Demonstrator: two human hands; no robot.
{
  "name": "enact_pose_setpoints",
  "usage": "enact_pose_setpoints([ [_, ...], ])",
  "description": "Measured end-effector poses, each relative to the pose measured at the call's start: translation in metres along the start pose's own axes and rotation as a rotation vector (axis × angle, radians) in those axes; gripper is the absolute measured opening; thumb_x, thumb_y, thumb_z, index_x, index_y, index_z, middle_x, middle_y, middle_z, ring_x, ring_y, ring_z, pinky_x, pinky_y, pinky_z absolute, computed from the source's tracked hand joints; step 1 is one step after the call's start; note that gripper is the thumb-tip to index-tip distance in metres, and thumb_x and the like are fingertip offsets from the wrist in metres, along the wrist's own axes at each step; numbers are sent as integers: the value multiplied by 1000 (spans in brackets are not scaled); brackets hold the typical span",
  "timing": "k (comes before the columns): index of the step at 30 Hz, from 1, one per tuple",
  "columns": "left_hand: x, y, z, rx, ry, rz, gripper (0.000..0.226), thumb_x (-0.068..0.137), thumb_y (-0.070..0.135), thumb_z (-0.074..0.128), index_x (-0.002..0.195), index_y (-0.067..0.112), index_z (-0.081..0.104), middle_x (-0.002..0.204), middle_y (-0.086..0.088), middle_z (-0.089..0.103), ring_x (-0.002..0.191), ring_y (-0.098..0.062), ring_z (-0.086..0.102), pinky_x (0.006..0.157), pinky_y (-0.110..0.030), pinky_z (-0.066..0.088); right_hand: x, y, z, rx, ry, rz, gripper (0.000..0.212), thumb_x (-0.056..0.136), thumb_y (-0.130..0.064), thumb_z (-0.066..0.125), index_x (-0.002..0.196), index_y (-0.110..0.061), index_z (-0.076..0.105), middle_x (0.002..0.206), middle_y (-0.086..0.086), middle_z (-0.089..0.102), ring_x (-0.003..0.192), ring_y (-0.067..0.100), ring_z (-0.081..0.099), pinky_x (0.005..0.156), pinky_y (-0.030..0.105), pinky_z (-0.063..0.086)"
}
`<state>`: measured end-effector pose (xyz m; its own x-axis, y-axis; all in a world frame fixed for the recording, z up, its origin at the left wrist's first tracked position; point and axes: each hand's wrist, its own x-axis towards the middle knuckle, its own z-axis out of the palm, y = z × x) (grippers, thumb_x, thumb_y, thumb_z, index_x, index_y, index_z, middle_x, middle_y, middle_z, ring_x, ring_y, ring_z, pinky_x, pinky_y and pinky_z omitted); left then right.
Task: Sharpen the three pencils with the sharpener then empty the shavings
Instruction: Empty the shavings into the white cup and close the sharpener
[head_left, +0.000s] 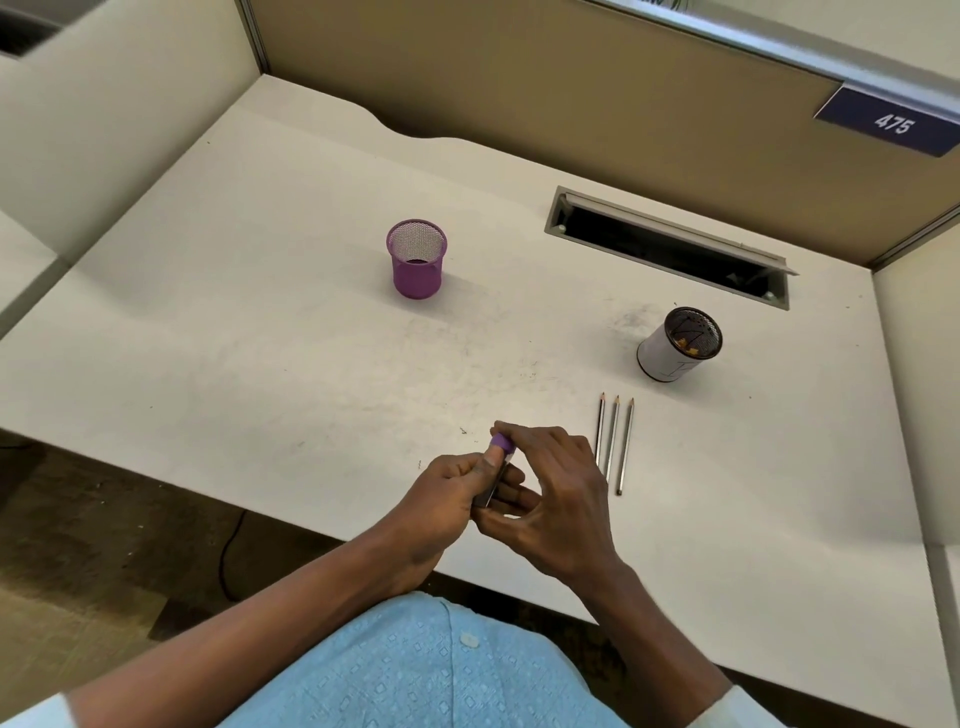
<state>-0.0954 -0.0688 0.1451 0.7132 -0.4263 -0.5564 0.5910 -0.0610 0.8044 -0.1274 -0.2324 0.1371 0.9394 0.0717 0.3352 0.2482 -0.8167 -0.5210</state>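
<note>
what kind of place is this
Likely a study carrel or office cubicle: a white desk walled by beige partition panels, a numbered plate reading 475, and a cable slot in the desktop.

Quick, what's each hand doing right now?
Left hand: closed, holding the purple-topped sharpener.
Right hand: fingertips pinching the sharpener's purple top.

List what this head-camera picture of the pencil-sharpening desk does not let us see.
- Sharpener: head view, mostly hidden by the left hand and right hand; only its purple end shows.
- Purple mesh cup: contents too dark to tell.
- Three pencils: lower ends of two hidden behind the right hand.
- Desk slot: interior too dark.
</note>
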Motion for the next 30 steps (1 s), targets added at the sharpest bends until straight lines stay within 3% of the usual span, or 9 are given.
enact_pose_setpoints([
  [5, 8, 0, -6, 140, 27, 55, 56, 106, 66, 46, 114, 20, 77, 106, 4, 87, 103, -11, 82, 103, -37, 56, 9, 16, 0, 177, -83, 46, 70, 77, -39, 90, 138, -15, 65, 130, -8, 69, 119, 12, 65, 92, 35, 56],
  [9, 27, -10, -30, 429, 199, 164, 53, 95, 74, 49, 112, 29, 71, 114, 13, 83, 112, -10, 74, 92, -35, 53, 27, 43, 2, 296, -70, 112, 83, 76, -38, 96, 145, -11, 58, 137, -1, 66, 122, 17, 65, 85, 33, 60],
  [11, 38, -21, -49, 667, 313, 221, 52, 100, 68, 53, 126, 26, 67, 130, 7, 76, 125, -17, 68, 101, -35, 51, 37, 58, 4, 282, -44, 159, 88, 74, -39, 98, 146, -10, 58, 133, 1, 67, 118, 18, 66, 81, 33, 61],
  [15, 52, -51, -89, 1140, 387, 289, 97, 98, 83, 31, 151, 6, 57, 168, -14, 48, 159, -34, 42, 127, -48, 35, 63, 84, 12, 197, 36, 322, 91, 66, -43, 101, 141, -11, 62, 119, 0, 69, 102, 15, 68, 73, 30, 61],
  [17, 59, -66, -106, 1277, 400, 304, 102, 99, 81, 31, 156, -1, 51, 175, -20, 34, 164, -37, 31, 132, -48, 26, 81, 97, 18, 123, 78, 396, 88, 67, -49, 99, 138, -13, 63, 113, -1, 68, 98, 14, 67, 72, 29, 59],
  [22, 66, -91, -128, 1410, 424, 326, 101, 102, 78, 38, 164, -2, 38, 182, -20, 17, 168, -36, 19, 137, -36, 2, 121, 127, 39, 32, 159, 586, 75, 70, -58, 94, 123, -12, 67, 105, 2, 72, 104, 25, 67, 89, 43, 57],
  [30, 74, -99, -133, 1413, 455, 369, 99, 102, 79, 38, 164, 2, 39, 184, -13, 13, 171, -30, 14, 137, -35, 4, 175, 159, 79, -55, 135, 812, 73, 71, -64, 89, 111, -11, 57, 110, 8, 69, 112, 33, 62, 85, 44, 54],
])
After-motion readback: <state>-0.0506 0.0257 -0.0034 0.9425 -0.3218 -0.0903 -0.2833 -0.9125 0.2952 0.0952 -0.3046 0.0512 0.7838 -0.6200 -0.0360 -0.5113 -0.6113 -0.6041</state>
